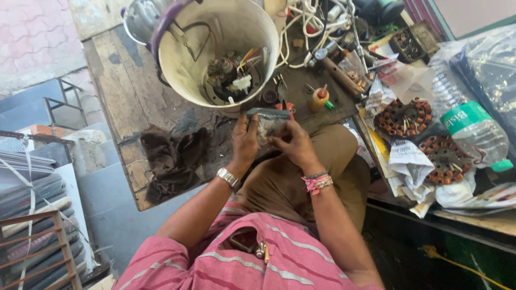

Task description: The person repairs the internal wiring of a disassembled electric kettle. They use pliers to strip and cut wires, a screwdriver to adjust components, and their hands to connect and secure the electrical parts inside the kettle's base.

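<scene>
My left hand (245,140) and my right hand (293,144) together hold a small clear plastic bag (269,121) with small parts inside, just above my lap. Fingers of both hands pinch the bag's sides. Right behind the bag stands a cream-coloured upturned appliance housing (183,53), open toward me, with wires and a motor (232,80) inside. A metal watch is on my left wrist and pink bands are on my right wrist.
A dark rag (169,156) lies on the worn wooden bench (121,91). White cables (309,21), a small glue bottle (319,98), two copper-wound stators (404,118), a plastic water bottle (467,126) and crumpled paper (411,161) crowd the right side.
</scene>
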